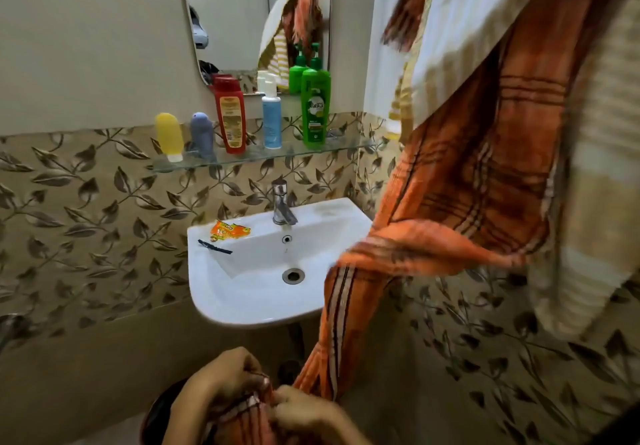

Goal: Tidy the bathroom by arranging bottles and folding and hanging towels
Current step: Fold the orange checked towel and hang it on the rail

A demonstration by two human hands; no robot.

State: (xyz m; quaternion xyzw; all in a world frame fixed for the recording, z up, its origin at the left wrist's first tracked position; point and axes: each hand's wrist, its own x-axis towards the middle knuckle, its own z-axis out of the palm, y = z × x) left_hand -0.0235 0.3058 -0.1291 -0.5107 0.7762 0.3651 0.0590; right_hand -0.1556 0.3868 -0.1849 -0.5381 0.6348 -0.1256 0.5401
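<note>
Both hands pinching orange towel end

A clear glass shelf on the wall carries five bottles in a row, below an oblong wall mirror and above a white ceramic sink. On the sink's left rim lie an orange sachet and what may be a dark comb. A checked orange towel hangs to the right.

Soft, even indoor light fills the room, with faint sheen on the white sink and mirror. The orange towel is smeared by motion blur. Wide-angle distortion bends the walls; lower corners fall dim.
</note>
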